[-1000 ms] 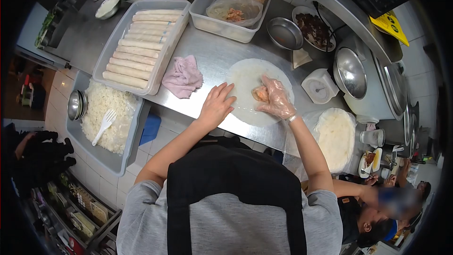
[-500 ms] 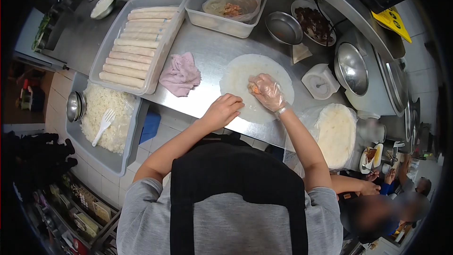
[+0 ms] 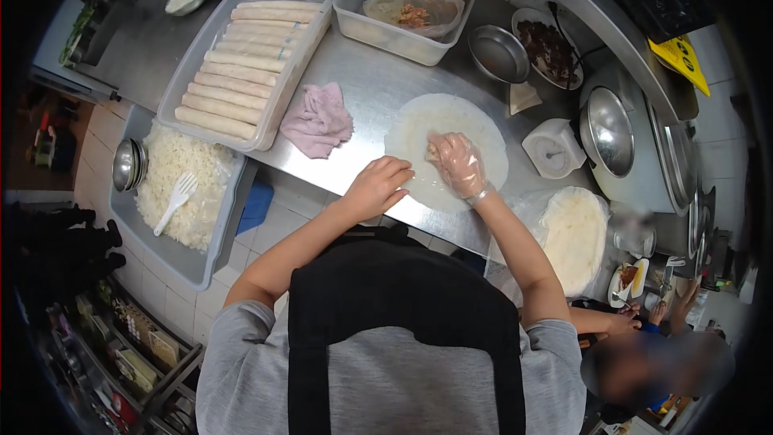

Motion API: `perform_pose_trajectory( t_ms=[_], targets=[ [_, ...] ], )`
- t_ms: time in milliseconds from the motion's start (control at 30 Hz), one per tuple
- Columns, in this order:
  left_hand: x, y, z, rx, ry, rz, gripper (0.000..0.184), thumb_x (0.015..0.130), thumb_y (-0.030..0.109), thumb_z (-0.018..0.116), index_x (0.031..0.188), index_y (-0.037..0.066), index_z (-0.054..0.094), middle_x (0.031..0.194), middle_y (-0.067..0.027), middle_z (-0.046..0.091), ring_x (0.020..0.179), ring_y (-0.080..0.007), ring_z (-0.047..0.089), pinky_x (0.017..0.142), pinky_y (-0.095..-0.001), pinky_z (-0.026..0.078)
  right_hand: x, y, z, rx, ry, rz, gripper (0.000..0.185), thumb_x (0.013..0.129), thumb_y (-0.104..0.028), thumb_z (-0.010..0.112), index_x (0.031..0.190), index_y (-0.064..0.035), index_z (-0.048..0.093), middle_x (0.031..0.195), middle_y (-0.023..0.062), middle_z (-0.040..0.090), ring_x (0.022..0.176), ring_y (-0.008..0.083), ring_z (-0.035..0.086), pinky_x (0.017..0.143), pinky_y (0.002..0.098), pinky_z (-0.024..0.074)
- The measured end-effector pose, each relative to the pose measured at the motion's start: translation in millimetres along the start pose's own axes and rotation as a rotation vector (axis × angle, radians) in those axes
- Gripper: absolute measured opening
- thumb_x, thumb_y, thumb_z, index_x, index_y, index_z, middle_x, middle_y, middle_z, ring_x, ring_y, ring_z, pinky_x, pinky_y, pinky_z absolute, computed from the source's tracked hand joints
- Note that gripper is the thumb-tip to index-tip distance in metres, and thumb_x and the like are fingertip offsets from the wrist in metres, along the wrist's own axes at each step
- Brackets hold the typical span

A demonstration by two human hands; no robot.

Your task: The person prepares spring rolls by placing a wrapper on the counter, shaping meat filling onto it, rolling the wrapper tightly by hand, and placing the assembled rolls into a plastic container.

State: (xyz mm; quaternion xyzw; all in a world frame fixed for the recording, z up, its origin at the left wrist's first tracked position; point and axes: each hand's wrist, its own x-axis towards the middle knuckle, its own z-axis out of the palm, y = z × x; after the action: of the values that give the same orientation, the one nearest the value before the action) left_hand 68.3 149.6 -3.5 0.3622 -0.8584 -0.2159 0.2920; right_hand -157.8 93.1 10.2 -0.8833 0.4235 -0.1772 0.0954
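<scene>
A round, thin, whitish wrapper sheet [image 3: 451,117] lies flat on the steel counter in front of me. Over its middle is my right hand [image 3: 457,163], in a clear plastic glove, fingers curled around a lump of filling [image 3: 433,153] that they mostly hide. My bare left hand [image 3: 378,187] rests at the wrapper's left edge, fingers stretched out and thumb apart, with nothing held. A crumpled pink cloth [image 3: 318,122] lies to the left of the wrapper. To the right, a stack of pale wrappers [image 3: 574,242] sits in a plastic bag.
A plastic tub [image 3: 262,138] of long pale rolls stands at left, above a grey bin [image 3: 211,262] with shredded white food and a white fork [image 3: 175,203]. Behind are a filling tub [image 3: 394,47] and metal bowl [image 3: 499,54]. A scale [image 3: 554,149] stands right; other people are lower right.
My right fingers have closed further over the filling, whose orange colour showed more before. My left hand stays at the wrapper's edge. The whole view has shifted slightly.
</scene>
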Motion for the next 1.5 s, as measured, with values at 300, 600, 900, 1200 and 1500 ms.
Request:
perform_pose_trajectory(
  t_ms=[300,600,900,1200,1500],
  targets=[
    [-3.4,-3.1,-8.4,0.061,0.038,-0.008,0.037,0.08,0.016,0.065,0.113,0.001,0.059,0.121,-0.0123,0.055,0.113,-0.0295,0.05,0.095,-0.0401,0.041,-37.9,-17.5,-33.1,0.112,-0.082,0.022,0.075,0.08,-0.011,0.064,0.142,0.0037,0.025,0.144,0.0278,0.031,0.134,0.0428,0.03,0.111,0.0459,0.0251],
    [-2.0,-1.2,-9.3,0.098,0.004,-0.031,0.039,0.08,0.015,0.064,0.116,0.001,0.06,0.123,-0.0112,0.055,0.115,-0.0289,0.049,0.097,-0.0393,0.04,-13.6,-32.9,-11.1,-0.008,-0.152,-0.028,0.054,0.084,-0.014,0.06,0.134,-0.0022,0.043,0.144,0.0201,0.037,0.136,0.0367,0.03,0.112,0.0437,0.0252],
    [-5.0,-1.0,-9.9,0.142,-0.005,-0.024,0.04,0.08,0.014,0.064,0.117,0.002,0.059,0.125,-0.0109,0.054,0.117,-0.028,0.048,0.101,-0.0415,0.035,-8.6,-18.1,-25.4,-0.037,0.051,0.296,0.059,0.06,-0.031,0.082,0.109,-0.0032,0.065,0.096,0.0136,0.06,0.097,0.0302,0.055,0.086,0.0387,0.0452],
    [-4.8,-2.2,-10.6,0.142,-0.027,-0.041,0.041,0.08,0.014,0.063,0.119,0.003,0.058,0.125,-0.0107,0.054,0.118,-0.026,0.047,0.102,-0.0442,0.031,8.5,-25.7,-15.9,-0.041,0.196,0.289,0.041,0.061,-0.028,0.08,0.092,-0.0036,0.07,0.083,0.0086,0.059,0.089,0.0275,0.056,0.08,0.0397,0.0442],
    [0.3,5.9,-19.4,0.103,0.061,0.05,0.039,0.079,0.014,0.064,0.116,0.005,0.059,0.123,-0.0097,0.054,0.116,-0.0262,0.048,0.1,-0.0427,0.034,20.4,-23.9,-2.5,-0.012,0.177,0.202,0.032,0.063,-0.031,0.076,0.084,-0.0066,0.071,0.084,0.0094,0.06,0.086,0.0278,0.057,0.08,0.0427,0.0424]
  ],
)
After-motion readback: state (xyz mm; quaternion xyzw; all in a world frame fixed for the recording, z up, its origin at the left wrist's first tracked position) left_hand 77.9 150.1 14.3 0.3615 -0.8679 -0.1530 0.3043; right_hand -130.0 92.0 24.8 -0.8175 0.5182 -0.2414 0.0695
